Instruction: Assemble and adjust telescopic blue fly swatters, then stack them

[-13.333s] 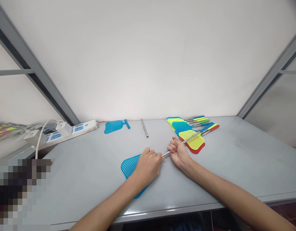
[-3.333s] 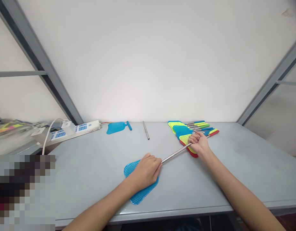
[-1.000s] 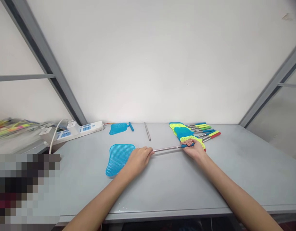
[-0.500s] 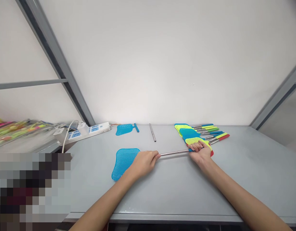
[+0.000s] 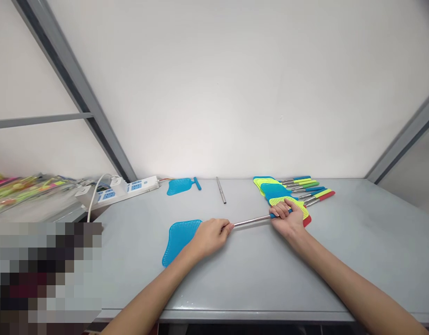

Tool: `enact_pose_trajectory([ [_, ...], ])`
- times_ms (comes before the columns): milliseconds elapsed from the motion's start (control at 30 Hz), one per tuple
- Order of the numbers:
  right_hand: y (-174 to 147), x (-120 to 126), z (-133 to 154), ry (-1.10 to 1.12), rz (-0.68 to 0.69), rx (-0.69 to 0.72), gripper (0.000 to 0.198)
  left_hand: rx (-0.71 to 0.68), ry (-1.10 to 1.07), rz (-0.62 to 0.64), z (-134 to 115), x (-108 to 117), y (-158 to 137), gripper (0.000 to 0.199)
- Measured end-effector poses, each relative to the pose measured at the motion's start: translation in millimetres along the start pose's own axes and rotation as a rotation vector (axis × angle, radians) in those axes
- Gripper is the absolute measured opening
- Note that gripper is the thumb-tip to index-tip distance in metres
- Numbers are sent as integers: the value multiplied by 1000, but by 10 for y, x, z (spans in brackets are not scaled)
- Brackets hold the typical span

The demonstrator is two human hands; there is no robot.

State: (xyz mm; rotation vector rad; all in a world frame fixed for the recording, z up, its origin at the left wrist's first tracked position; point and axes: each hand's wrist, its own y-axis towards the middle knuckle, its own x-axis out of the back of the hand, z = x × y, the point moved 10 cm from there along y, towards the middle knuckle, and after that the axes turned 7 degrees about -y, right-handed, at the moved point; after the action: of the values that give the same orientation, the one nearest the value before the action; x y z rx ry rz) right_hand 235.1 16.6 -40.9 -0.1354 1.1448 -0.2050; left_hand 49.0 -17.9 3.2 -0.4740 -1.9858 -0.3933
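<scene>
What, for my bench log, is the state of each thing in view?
Held blue swatter: metal shaft exposed
Left hand: closed around that shaft
Right hand: palm up, closed around the swatter's blue grip
Rear blue swatter: lying flat, no metal shaft visible
Metal rod: lying separate
Swatter pile: overlapping
Power strip: plugs inserted; whether live, cannot tell
Colourful heap: too blurred

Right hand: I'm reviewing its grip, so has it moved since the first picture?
Yes: judged against the loose metal tube, the right hand has shifted rightward.
</scene>
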Motion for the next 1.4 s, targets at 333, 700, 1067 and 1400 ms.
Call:
enact_pose_trajectory([
  [333, 64, -111, 91, -68, -12, -122, 15, 73, 50, -87, -8, 167, -2, 43],
  [700, 162, 47, 354, -162, -52, -60, 24, 67, 90, -103, 2, 171, 1, 40],
  [1067, 145, 184, 370, -99, -151, 18, 24, 47, 91, -27, -22, 11, -33, 41],
  [1400, 142, 143, 397, -97, -105, 65, 24, 74, 50, 14, -34, -36, -59, 41],
])
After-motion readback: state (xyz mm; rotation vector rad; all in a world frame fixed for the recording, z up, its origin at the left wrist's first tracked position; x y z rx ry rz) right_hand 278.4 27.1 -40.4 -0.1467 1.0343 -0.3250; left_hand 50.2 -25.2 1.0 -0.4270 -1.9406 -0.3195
